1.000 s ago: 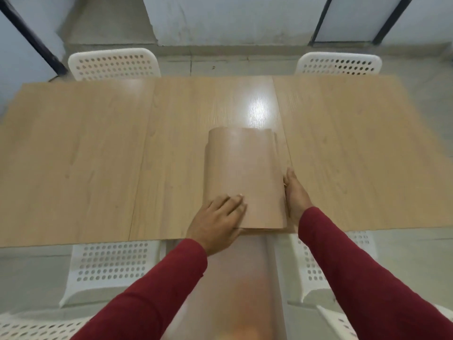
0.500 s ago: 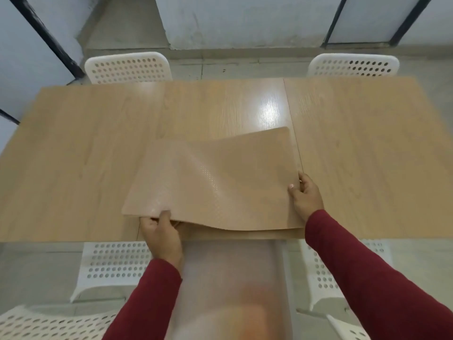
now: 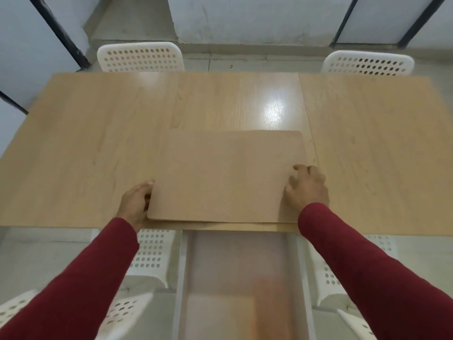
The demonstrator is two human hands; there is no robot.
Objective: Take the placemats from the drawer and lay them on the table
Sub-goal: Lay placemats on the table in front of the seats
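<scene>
A tan placemat (image 3: 225,176) lies spread flat on the wooden table (image 3: 98,143), near the table's six o'clock edge and a little toward the middle seam, its long sides running from nine to three o'clock. A thin second edge shows just under its near side, so more than one mat may be stacked there, though the picture does not settle this. The left hand (image 3: 134,204) sits at the mat's eight o'clock corner: its fingers curl in against the mat's left edge, and their tips go out of sight at that edge, so they appear to hold the mat there, although whether they reach beneath it cannot be told. The right hand (image 3: 307,188) sits at the mat's four o'clock corner, lying partly on top of the mat, with its fingers (image 3: 297,167) spread, loosely bent and pointing toward eleven o'clock; the tips rest on the mat's upper surface just inside its right edge, pressing rather than pinching. Both arms wear dark red sleeves (image 3: 367,266). Below the table's near edge, at six o'clock, the pulled-out drawer (image 3: 241,278) shows as a blurred pale trough between the two forearms. White perforated chairs (image 3: 139,56) stand at the table's eleven and one o'clock sides, and more of the same stand under the near edge at seven and five o'clock.
</scene>
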